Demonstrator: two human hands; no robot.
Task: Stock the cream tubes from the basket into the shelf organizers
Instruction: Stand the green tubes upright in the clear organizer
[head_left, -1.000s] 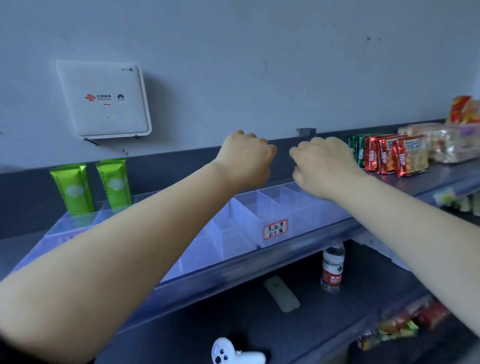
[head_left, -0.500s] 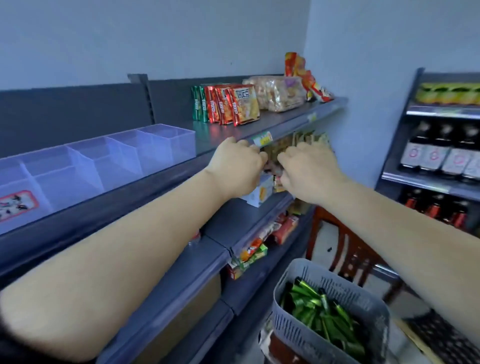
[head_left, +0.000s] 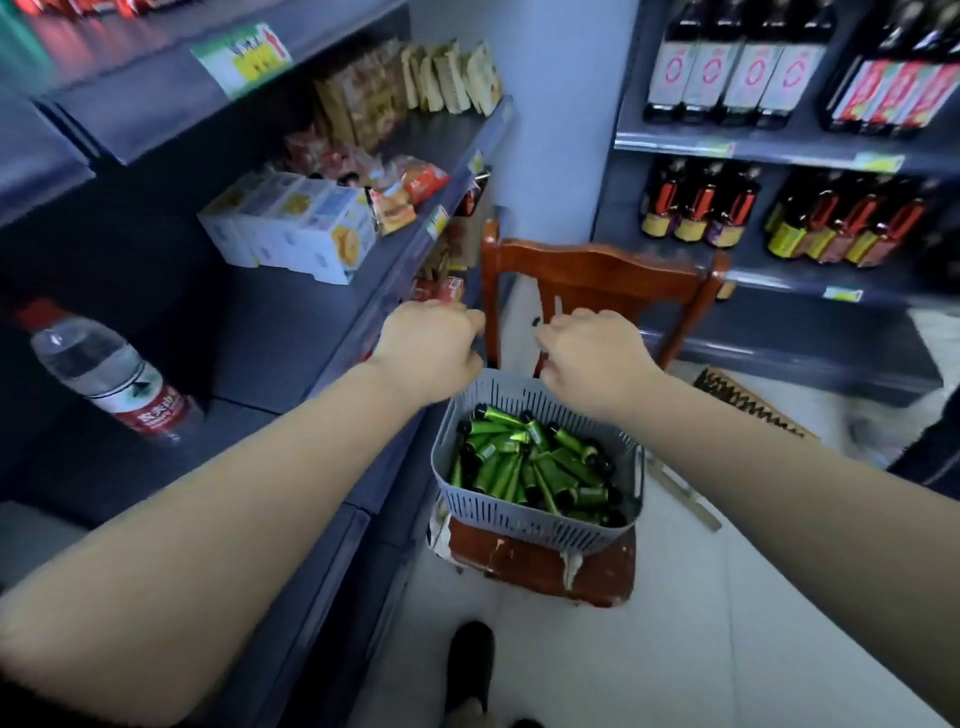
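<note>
Two hands are reaching forward above the far rim of the basket. Left hand (head_left: 431, 348): fingers curling under into a loose fist, back of hand facing up, nothing showing in its grip. Right hand (head_left: 592, 353): likewise curling closed, holding nothing visible. The two hands are hanging apart, a gap between the knuckles.

One grey slatted basket (head_left: 524, 512) is sitting on the seat of one reddish wooden chair (head_left: 597, 275), just below both wrists. Cream tubes (head_left: 519, 457) are lying inside it in a loose heap, green with dark caps, pointing every way; too many and too overlapped for an exact count, well over a dozen. The forearms are covering part of the basket's far rim.

To the left, dark shelving (head_left: 291, 322) is running along the aisle. One clear water bottle (head_left: 109, 374) with a red label is standing on the middle shelf, well apart from the basket. Further along, a row of white cartons (head_left: 296, 223), about five, then snack packets (head_left: 410, 187) in a blurred pile. The shelf organizers are out of view.

To the right, a second shelf unit (head_left: 779, 150) is carrying dark bottles (head_left: 737, 67): four showing clearly on the upper level, more below with yellow labels, blurred. One dark shoe (head_left: 470, 660) is showing on the pale floor (head_left: 727, 623) near the bottom edge.
</note>
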